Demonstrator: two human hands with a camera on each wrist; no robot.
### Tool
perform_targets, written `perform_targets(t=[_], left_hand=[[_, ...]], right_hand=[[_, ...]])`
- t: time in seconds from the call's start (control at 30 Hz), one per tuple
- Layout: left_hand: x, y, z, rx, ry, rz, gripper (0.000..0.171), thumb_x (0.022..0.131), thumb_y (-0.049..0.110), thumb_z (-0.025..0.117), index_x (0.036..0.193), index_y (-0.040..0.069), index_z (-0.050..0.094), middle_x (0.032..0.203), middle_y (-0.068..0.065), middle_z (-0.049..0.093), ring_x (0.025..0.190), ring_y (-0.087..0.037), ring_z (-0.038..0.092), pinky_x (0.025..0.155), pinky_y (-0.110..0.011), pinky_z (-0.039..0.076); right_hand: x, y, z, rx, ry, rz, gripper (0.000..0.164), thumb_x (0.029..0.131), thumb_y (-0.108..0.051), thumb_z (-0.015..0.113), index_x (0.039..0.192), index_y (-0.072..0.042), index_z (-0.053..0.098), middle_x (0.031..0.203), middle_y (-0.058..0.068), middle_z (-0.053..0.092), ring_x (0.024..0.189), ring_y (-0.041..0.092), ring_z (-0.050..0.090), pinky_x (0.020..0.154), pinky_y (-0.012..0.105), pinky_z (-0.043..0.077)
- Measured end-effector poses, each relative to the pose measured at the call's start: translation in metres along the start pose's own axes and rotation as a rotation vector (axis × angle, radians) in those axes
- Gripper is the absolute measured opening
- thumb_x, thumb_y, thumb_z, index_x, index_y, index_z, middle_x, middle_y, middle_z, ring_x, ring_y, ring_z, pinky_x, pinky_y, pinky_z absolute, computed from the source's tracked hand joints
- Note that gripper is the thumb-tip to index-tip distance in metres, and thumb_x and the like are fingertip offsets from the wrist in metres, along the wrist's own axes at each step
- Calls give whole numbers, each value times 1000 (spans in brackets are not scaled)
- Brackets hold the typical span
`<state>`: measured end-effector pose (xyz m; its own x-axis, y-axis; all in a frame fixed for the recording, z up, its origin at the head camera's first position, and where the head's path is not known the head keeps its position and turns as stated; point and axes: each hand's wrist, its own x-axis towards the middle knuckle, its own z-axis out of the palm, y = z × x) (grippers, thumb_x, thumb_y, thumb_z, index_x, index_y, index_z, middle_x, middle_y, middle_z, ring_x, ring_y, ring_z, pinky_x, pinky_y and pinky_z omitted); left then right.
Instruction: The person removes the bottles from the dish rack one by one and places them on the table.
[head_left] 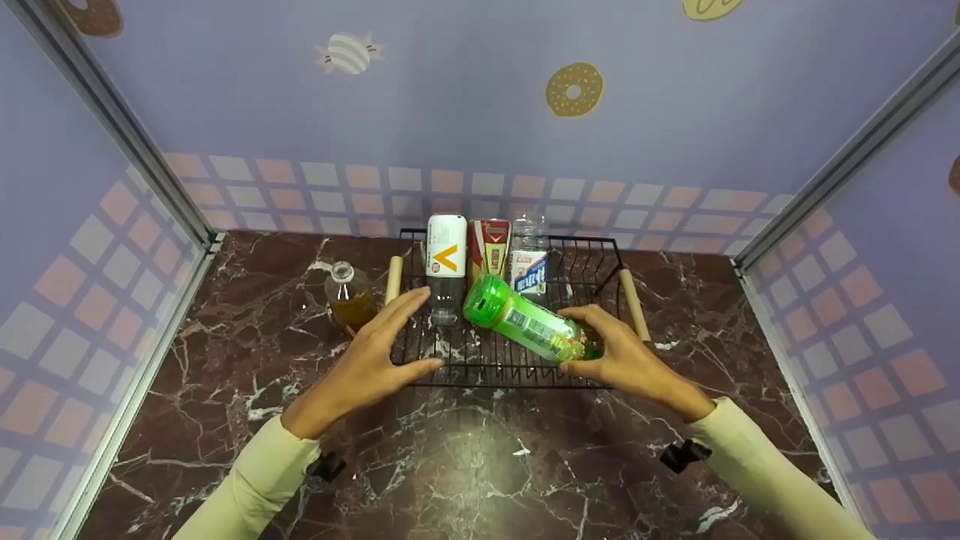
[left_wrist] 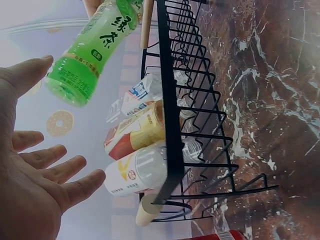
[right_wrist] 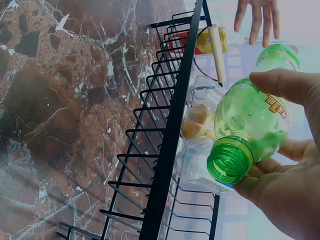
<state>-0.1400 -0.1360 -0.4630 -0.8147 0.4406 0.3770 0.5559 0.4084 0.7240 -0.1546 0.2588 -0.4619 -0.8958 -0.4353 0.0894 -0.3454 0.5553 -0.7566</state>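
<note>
My right hand grips a green plastic bottle near its neck end, thumb on one side and fingers on the other. The bottle lies tilted above a black wire basket, its base pointing toward the left hand. In the right wrist view its threaded mouth is uncapped and faces downward. My left hand has its fingers spread over the basket's left side, apart from the bottle. Inside the basket, neck toward me, are a white-labelled bottle, a red-and-yellow bottle and a clear bottle with a blue-and-white label.
An uncapped bottle with amber contents stands left of the basket. Wooden handles rise at the basket's two ends. Everything stands on a dark marbled tabletop, with a patterned wall behind and panels on both sides.
</note>
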Motion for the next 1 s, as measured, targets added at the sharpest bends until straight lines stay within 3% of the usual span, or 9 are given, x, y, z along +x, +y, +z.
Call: perform_targets(t=[0.4, 0.6, 1.0], left_hand=[[23, 10, 2, 39, -105, 71, 94, 92, 18, 91, 167, -4, 39, 172, -21, 40, 159, -40, 41, 132, -52, 33], [26, 12, 6, 59, -164, 33, 94, 95, 26, 88, 169, 0, 36, 176, -18, 36, 162, -37, 36, 133, -51, 31], [31, 19, 15, 75, -243, 49, 92, 97, 29, 85, 171, 4, 36, 176, -16, 35, 161, -38, 37, 133, -51, 30]], right_hand=[[3, -2, 2, -37, -38, -58, 80, 82, -9, 95, 153, -6, 59, 140, 12, 66, 115, 27, 66, 98, 46, 61], [2, -4, 1, -26, -64, -58, 80, 83, -9, 94, 155, -4, 58, 143, 11, 65, 118, 28, 66, 104, 52, 59], [2, -12, 1, -75, -129, -132, 78, 84, -12, 93, 154, -9, 59, 145, 8, 66, 132, 30, 64, 116, 57, 53]])
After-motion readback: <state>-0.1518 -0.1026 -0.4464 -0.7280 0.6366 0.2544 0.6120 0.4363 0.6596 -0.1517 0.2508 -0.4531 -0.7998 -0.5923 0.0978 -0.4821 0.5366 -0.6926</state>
